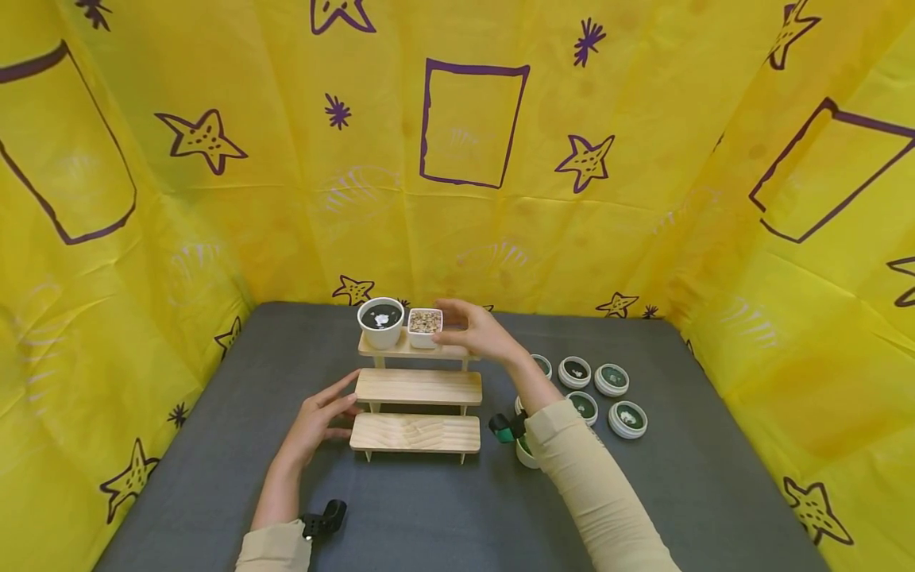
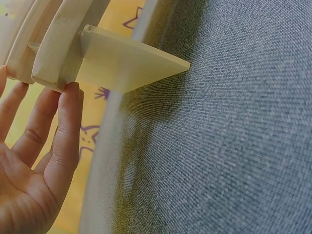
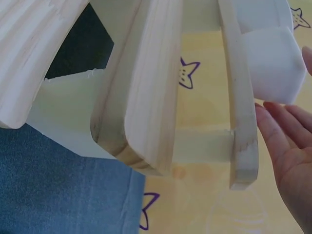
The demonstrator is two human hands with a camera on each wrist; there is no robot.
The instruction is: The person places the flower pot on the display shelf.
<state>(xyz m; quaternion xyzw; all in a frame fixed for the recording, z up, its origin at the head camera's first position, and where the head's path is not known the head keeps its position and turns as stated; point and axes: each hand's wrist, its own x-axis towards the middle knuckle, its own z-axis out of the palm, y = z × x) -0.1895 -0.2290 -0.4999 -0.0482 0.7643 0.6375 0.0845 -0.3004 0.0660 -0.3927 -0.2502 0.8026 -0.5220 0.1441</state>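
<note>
nearest us, a cream sleeve (image 1: 596, 481) runs to the right hand (image 1: 479, 330), whose fingers flank the right side of a small, glossy, square white pot (image 1: 422, 342) filled with speckled tan grit (image 1: 425, 321); we cannot tell whether they pinch it. it stands on the top step of a pale wooden stand (image 1: 418, 387), beside a round white pot (image 1: 382, 338). we see the left hand (image 1: 313, 419), fingers loosely spread, touching the stand's left end.

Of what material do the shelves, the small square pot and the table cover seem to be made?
Shelves: probably pale wood with a matt finish, since grain lines show.
Square pot: smooth and white, perhaps ceramic or plastic; the look leaves this open.
Table cover: apparently matt cloth, as a fine ribbed weave shows.
</note>
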